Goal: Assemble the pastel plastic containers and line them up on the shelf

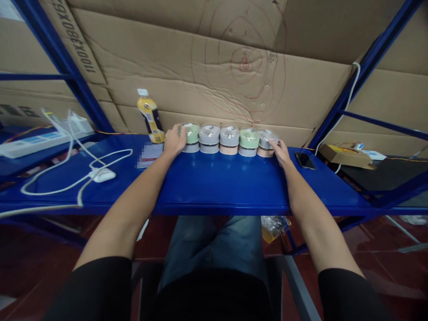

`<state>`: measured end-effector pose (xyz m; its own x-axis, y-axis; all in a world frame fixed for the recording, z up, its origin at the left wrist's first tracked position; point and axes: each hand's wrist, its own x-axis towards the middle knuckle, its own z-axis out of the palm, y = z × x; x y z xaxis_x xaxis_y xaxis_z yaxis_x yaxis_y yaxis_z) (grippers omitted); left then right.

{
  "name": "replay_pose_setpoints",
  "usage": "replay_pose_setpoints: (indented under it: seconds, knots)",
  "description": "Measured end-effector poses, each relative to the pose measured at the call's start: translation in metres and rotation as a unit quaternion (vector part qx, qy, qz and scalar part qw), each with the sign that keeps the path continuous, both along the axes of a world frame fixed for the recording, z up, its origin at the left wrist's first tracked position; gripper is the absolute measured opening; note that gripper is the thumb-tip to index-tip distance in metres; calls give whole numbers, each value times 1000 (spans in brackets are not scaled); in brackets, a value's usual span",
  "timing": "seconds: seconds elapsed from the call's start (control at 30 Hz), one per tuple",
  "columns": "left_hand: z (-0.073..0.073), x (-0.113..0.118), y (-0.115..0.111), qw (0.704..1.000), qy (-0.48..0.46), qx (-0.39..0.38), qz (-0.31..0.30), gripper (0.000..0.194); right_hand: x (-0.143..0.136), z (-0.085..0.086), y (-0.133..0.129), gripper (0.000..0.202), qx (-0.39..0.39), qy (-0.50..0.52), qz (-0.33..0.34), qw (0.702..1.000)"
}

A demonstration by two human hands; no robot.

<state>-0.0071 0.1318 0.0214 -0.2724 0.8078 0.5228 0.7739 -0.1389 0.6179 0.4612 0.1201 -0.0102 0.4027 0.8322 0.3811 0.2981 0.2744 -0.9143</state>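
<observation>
Several small rounded containers, stacked in twos, stand side by side in a row at the back of the blue shelf top (220,183). They are pale green, grey and pinkish. My left hand (175,139) presses against the outer side of the leftmost stack, with a green container (191,133) on top. At the other end, my right hand (281,151) touches the outer side of the rightmost stack, with a grey container (266,137) above a pinkish one (265,152). The row sits between my two hands. My fingers are curled against it and partly hidden.
A yellow drink bottle (151,117) stands behind my left hand, near a flat card-like item (152,154). White cables with a charger (102,174) and a power strip (36,141) lie left. At right are a phone (305,160) and an open cardboard box (346,156). Cardboard (160,58) walls the back.
</observation>
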Motion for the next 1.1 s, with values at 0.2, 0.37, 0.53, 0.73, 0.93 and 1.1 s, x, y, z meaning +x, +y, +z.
replay_pose_setpoints:
  seconds: [0.2, 0.37, 0.53, 0.73, 0.93, 1.1]
  knots:
    - [-3, -31, 1, 999, -31, 16, 16, 57, -34, 6, -1, 92, -41, -101, -38, 993]
    - [-4, -38, 1, 998, -50, -9, 42, 63, -60, 11, -5, 118, -22, -216, -110, 970]
    - [-5, -36, 2, 997, -56, -14, 46, 59, -67, 11, -5, 110, -19, -220, -106, 969]
    - [11, -28, -21, 993, -39, 97, 45, 62, -50, 31, -11, 99, 11, -134, -168, 977]
    - [37, 28, -68, 974, 7, 126, -188, 64, -56, 66, -43, 94, 127, -122, 29, 984]
    - [25, 59, -89, 905, -62, -71, -414, 102, -102, 56, -74, 98, 0, -196, 393, 899]
